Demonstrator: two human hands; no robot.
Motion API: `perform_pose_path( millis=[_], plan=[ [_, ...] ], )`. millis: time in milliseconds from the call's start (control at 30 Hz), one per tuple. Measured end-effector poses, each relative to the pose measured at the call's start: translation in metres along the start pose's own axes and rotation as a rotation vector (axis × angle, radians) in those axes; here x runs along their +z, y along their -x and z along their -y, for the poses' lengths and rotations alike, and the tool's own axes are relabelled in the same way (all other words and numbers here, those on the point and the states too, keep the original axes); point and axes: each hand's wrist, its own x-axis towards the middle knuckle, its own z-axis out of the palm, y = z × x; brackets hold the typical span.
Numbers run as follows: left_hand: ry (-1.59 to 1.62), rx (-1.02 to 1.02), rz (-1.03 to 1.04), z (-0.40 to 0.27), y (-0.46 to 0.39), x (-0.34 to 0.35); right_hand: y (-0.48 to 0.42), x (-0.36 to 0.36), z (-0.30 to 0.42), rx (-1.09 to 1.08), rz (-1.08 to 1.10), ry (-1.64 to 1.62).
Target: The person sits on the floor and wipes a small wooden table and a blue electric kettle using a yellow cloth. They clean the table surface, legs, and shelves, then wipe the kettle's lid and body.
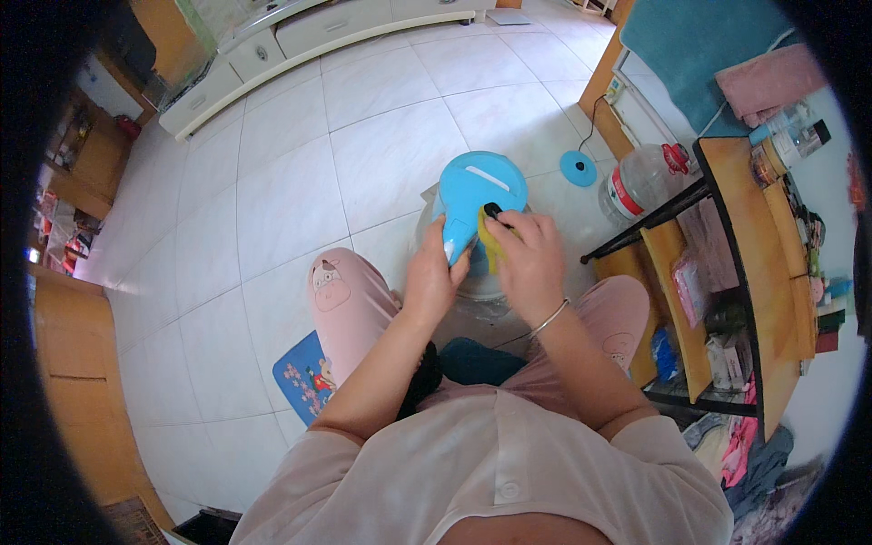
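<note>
My left hand grips the narrow end of a blue plastic appliance part with a wide round head and a white slot across it. The exact kind of part cannot be told. In my right hand is a yellow cloth or sponge, pinched together with a small black piece close to the blue part's right edge. Beneath both hands, between my knees, stands a pale round container, mostly hidden by the hands and the blue part.
A blue disc with a black centre and a cord lies on the tiles at the right. Beside it are a large clear plastic bottle with a red cap and a wooden shelf unit. A blue patterned mat lies by my left leg.
</note>
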Motion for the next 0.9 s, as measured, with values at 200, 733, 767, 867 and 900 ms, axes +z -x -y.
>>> perform_pose_path(
  millis=[200,733,767,867,900],
  plan=[
    [-0.081,0.059,-0.018,0.006,-0.001,0.002,-0.030,-0.017,-0.055,0.010,0.099,0.074],
    [-0.093,0.066,-0.052,0.010,-0.001,0.004,-0.059,-0.024,-0.093,-0.121,0.376,-0.275],
    [-0.084,0.060,-0.045,0.010,0.000,0.004,-0.060,-0.025,-0.099,-0.063,0.318,-0.296],
    [0.040,-0.067,0.030,0.029,0.000,0.012,-0.082,-0.018,-0.099,-0.044,0.253,-0.238],
    [0.074,-0.099,0.056,0.033,-0.001,0.014,-0.092,-0.014,-0.097,-0.061,0.246,-0.191]
  ],
)
